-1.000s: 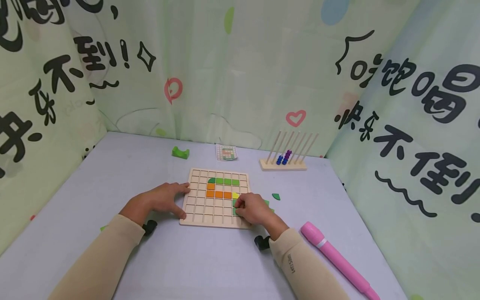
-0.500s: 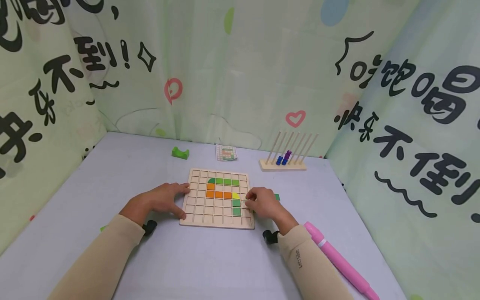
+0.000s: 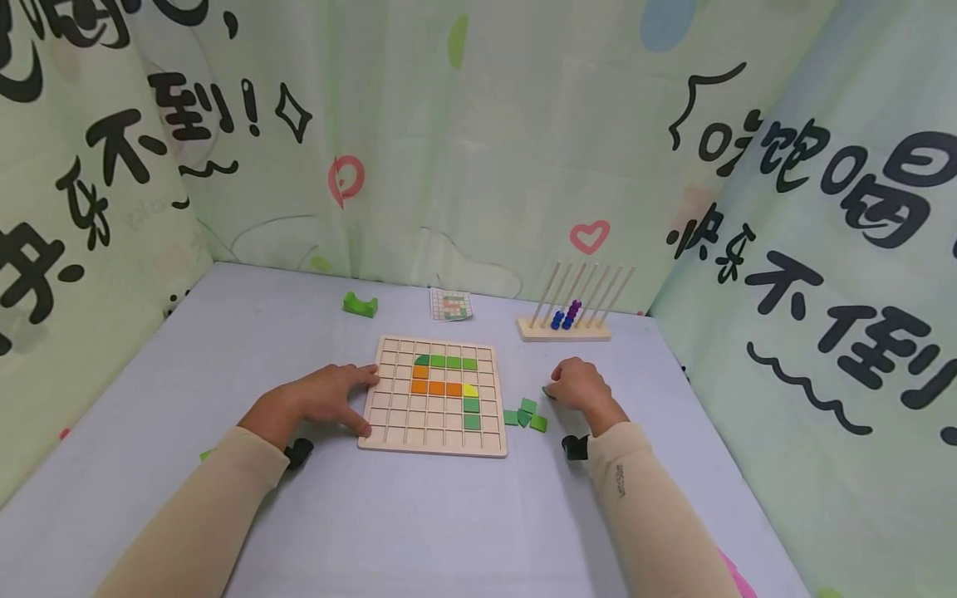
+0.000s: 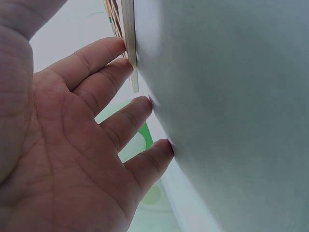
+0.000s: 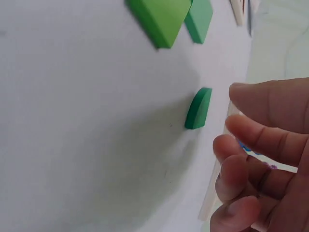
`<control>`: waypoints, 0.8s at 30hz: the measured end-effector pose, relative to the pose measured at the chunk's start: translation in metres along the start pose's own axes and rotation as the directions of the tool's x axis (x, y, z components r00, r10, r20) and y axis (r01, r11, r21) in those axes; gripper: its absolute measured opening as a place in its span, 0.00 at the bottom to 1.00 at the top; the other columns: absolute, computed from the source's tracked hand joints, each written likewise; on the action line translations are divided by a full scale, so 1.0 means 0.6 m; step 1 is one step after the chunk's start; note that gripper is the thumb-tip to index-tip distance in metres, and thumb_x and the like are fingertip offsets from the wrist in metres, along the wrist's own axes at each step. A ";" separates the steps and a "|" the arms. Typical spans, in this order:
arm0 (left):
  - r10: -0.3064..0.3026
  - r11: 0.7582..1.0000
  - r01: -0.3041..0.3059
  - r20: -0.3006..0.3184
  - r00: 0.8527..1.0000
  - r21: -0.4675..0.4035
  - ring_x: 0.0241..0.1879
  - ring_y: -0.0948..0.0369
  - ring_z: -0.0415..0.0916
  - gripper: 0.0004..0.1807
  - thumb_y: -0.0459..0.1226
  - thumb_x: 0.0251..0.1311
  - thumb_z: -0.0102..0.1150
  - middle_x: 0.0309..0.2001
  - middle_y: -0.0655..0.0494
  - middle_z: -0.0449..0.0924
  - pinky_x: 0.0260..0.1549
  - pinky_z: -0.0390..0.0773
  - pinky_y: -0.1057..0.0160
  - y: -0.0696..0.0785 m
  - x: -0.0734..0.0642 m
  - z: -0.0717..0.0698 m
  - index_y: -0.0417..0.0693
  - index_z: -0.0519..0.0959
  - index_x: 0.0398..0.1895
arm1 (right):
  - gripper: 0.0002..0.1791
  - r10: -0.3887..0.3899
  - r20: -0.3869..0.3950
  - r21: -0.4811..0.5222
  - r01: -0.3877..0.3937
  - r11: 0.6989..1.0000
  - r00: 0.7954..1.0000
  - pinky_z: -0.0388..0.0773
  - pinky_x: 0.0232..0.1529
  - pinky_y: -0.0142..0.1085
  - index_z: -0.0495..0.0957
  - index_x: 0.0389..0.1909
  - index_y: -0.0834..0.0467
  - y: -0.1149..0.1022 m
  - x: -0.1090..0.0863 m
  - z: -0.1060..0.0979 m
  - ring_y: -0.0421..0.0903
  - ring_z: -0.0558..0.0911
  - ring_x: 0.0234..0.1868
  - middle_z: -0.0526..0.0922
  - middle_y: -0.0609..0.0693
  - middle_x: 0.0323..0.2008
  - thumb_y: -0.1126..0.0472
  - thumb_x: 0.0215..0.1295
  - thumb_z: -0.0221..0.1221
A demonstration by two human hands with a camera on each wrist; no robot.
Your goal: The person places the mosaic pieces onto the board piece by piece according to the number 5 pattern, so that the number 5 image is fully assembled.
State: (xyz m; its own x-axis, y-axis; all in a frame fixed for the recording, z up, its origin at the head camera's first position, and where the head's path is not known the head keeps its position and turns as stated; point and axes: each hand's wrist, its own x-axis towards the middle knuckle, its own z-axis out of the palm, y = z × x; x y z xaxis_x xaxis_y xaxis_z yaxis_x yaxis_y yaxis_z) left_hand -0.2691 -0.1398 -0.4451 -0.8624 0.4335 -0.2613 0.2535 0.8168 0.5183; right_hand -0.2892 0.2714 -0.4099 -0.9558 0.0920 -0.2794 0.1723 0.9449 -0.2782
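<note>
Right wrist: dark-green piece (image 5: 199, 109) near right hand (image 5: 277, 147), just off narrowly parted fingertips (image 5: 240, 95).

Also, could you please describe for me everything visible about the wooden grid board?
The grid board looks like pale wood, thin and roughly square with rounded corners, ruled into small cells. It lies flat on the pale table. Green pieces, orange tiles and one yellow piece sit in only some cells. The left hand touches its left edge.

Right grip (image 3: 579, 384) away from board (image 3: 407, 419) — now by dark-green piece (image 5: 199, 108), green tiles (image 3: 528, 405) uncovered
</note>
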 end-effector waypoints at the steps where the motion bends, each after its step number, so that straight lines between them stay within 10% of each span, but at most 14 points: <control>1: -0.001 1.000 0.001 0.000 1.000 -0.001 0.79 0.39 0.54 0.53 0.50 0.47 0.83 0.82 0.50 0.58 0.75 0.60 0.38 0.000 0.000 0.000 0.45 0.68 0.76 | 0.18 0.014 0.010 -0.003 -0.014 1.000 1.000 0.80 0.47 0.50 0.82 0.55 0.64 0.002 0.002 0.000 0.53 0.79 0.43 0.84 0.58 0.47 0.57 0.71 0.62; 15: -0.012 1.000 0.012 -0.001 1.000 -0.001 0.79 0.39 0.54 0.54 0.50 0.46 0.83 0.81 0.49 0.59 0.75 0.61 0.38 0.003 0.000 -0.001 0.46 0.68 0.77 | 0.20 0.140 0.004 -0.038 -0.140 0.989 0.990 0.81 0.50 0.55 0.81 0.54 0.68 -0.003 0.024 0.012 0.55 0.78 0.40 0.84 0.61 0.44 0.58 0.69 0.62; 24: -0.018 1.000 0.018 -0.001 1.000 -0.001 0.79 0.39 0.54 0.54 0.51 0.46 0.84 0.81 0.48 0.59 0.75 0.61 0.38 0.003 0.000 0.000 0.47 0.68 0.77 | 0.14 0.061 -0.003 -0.050 -0.061 0.997 0.998 0.80 0.52 0.56 0.81 0.53 0.62 -0.007 0.024 0.017 0.56 0.79 0.44 0.84 0.59 0.50 0.63 0.67 0.61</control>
State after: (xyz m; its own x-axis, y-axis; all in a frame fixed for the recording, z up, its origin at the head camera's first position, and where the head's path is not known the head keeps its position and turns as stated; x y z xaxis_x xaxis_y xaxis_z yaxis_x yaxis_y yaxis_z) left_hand -0.2686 -0.1386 -0.4445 -0.8674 0.4179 -0.2699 0.2373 0.8244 0.5139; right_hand -0.3015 0.2655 -0.4221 -0.9441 0.1505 -0.2931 0.2183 0.9521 -0.2140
